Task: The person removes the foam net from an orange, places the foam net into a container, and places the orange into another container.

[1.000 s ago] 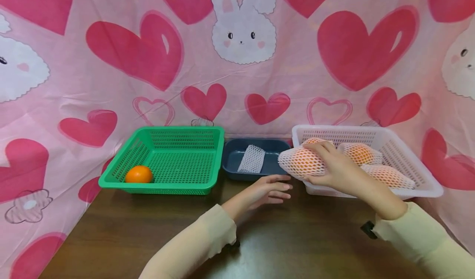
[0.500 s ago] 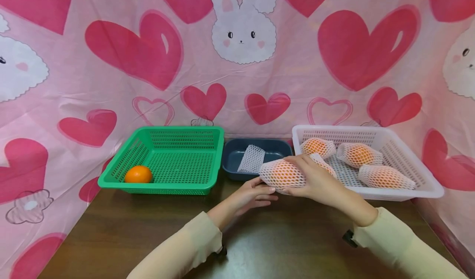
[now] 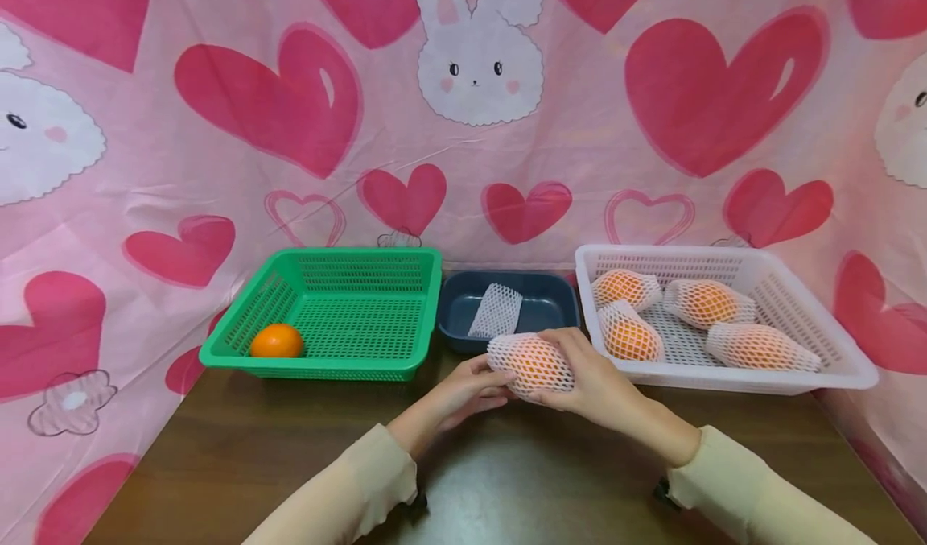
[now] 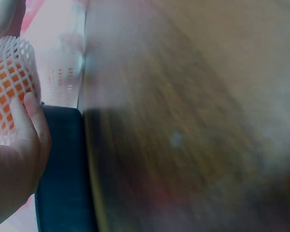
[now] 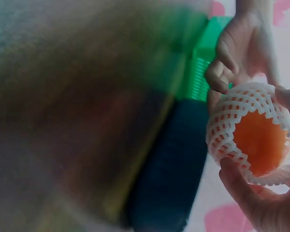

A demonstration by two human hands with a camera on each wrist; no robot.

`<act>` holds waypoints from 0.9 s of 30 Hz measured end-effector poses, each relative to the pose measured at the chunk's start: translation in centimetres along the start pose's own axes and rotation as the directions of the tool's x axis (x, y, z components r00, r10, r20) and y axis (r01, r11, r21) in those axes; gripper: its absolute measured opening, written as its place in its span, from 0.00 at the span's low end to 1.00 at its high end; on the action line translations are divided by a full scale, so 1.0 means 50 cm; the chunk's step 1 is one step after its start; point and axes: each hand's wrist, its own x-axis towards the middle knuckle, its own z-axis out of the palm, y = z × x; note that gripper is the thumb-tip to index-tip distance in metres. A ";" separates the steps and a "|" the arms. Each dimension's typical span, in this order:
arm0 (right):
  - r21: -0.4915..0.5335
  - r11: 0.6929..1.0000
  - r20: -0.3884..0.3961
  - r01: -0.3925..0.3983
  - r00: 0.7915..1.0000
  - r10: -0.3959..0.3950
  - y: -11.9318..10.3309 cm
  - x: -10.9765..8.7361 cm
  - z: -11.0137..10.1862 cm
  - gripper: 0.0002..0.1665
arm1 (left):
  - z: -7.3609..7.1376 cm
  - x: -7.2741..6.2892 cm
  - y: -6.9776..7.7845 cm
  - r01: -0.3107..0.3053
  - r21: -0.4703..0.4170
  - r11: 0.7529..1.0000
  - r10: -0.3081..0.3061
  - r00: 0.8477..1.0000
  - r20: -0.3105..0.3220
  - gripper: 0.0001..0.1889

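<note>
An orange in a white foam net (image 3: 534, 364) is held between both hands above the table, in front of the dark blue tray. My right hand (image 3: 597, 384) grips it from the right, thumb on the near side and fingers over the top. Bare orange peel (image 5: 261, 142) shows through the net's open end in the right wrist view. At the other end, my left hand (image 3: 463, 392) pinches the net, with two of its fingers (image 4: 26, 121) lying against the mesh in the left wrist view. Part of the left-hand grip is hidden behind the fruit.
A green basket (image 3: 319, 363) on the left holds one bare orange (image 3: 277, 341). The dark blue tray (image 3: 550, 303) in the middle contains an empty foam net (image 3: 496, 310). On the right, a white basket (image 3: 782, 380) holds several netted oranges (image 3: 710, 303).
My right hand has carried the netted orange from the white basket's near left side leftward and down to the middle. My left hand has shifted left and taken hold of its left end.
</note>
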 end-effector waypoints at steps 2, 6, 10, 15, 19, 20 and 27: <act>0.008 1.000 -0.012 0.003 1.000 -0.003 0.001 -0.002 0.011 0.47 | -0.005 -0.001 -0.002 0.017 0.005 1.000 -0.017 1.000 -0.017 0.27; 0.018 0.999 -0.036 0.027 0.999 -0.027 0.004 -0.005 0.031 0.47 | -0.015 -0.004 -0.006 0.042 0.008 0.999 -0.042 0.998 -0.056 0.28; 0.053 0.998 -0.039 0.027 0.999 -0.025 0.007 -0.004 0.053 0.48 | -0.027 -0.009 -0.008 0.011 0.063 0.998 -0.005 0.996 -0.088 0.28; 0.064 0.997 -0.018 0.041 0.999 -0.040 0.013 -0.002 0.069 0.52 | -0.034 -0.015 -0.006 -0.026 0.146 0.989 0.041 0.994 -0.101 0.26; 0.070 0.996 0.015 0.047 0.999 -0.048 0.020 -0.004 0.070 0.54 | -0.036 -0.017 -0.003 -0.025 0.192 0.981 0.046 0.993 -0.109 0.26; 0.076 0.996 0.026 0.042 0.999 -0.044 0.021 -0.004 0.071 0.54 | -0.037 -0.018 -0.003 -0.021 0.204 0.979 0.045 0.993 -0.113 0.26; 0.113 0.994 0.077 0.007 0.997 -0.016 0.022 -0.010 0.087 0.55 | -0.041 -0.022 -0.003 -0.012 0.237 0.971 0.045 0.990 -0.132 0.25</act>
